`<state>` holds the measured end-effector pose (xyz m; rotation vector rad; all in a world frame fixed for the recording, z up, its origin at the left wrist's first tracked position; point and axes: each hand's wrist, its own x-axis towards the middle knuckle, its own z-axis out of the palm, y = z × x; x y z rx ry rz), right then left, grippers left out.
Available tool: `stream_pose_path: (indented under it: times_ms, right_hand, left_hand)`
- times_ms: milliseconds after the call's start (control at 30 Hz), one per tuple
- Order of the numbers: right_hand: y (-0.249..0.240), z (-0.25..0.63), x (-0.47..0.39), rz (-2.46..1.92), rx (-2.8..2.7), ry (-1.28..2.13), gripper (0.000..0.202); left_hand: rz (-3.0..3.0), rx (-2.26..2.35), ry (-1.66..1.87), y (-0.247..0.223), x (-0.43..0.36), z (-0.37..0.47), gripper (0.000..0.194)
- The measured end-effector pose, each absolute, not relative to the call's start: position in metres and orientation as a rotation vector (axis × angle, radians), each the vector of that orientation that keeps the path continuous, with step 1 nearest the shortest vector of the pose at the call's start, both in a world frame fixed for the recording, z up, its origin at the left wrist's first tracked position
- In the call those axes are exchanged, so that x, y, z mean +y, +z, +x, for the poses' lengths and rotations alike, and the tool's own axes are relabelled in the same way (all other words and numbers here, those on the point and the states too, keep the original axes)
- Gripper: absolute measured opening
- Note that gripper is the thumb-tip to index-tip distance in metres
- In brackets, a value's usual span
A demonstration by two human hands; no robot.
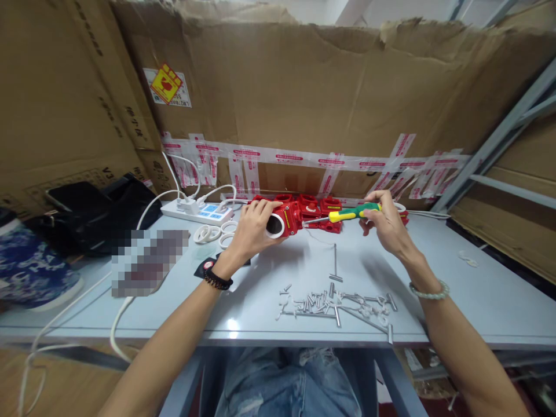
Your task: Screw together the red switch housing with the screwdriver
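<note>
The left hand (pixel 252 229) has its fingers wrapped over the top and side of a red plastic part (pixel 284 220) with a round white opening, holding it just above the table (pixel 478 289). The right hand (pixel 384 223) pinches the yellow and green handle of a screwdriver (pixel 345 214) between fingertips and thumb; the metal tip points left and meets the right side of the red part. A black bead bracelet (pixel 216 280) sits on the left wrist, a pale green bead bracelet (pixel 430 291) on the right.

Just behind the hands more red parts (pixel 319 207) lie in a row against the taped cardboard wall (pixel 304 98). In front of the hands a scatter of screws and metal pins (pixel 334 304) lies on the table. To the left of the held part sit white rings (pixel 212 233), then a white power strip (pixel 197 211) with plugs and cables. Further left lie a black bag (pixel 95 214) and a blue patterned cloth (pixel 30 269).
</note>
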<state>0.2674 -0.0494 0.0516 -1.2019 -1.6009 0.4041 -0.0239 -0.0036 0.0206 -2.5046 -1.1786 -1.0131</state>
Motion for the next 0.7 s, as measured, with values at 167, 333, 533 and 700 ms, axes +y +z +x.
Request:
stream_pose_path:
  times_ms: [167,333,533,700]
  right_hand:
    - [0.052,0.271,-0.047,-1.174,-1.664,0.605,0.026]
    - [0.051,0.264,-0.047,-1.299,-1.655,0.432,0.030]
    - [0.047,0.257,-0.049,-1.481,-1.616,-0.118,0.043]
    - [0.047,0.264,-0.049,-1.389,-1.693,0.159,0.015]
  left_hand:
    - [-2.486,-1.193,-0.993,0.020,-0.002,-0.025,0.056]
    - [-2.503,-1.198,-0.954,0.021,-0.003,-0.025,0.055]
    - [-2.477,-1.200,-1.016,0.020,-0.001,-0.026,0.056]
    - [-2.450,-1.204,-1.020,0.020,0.002,-0.028,0.057]
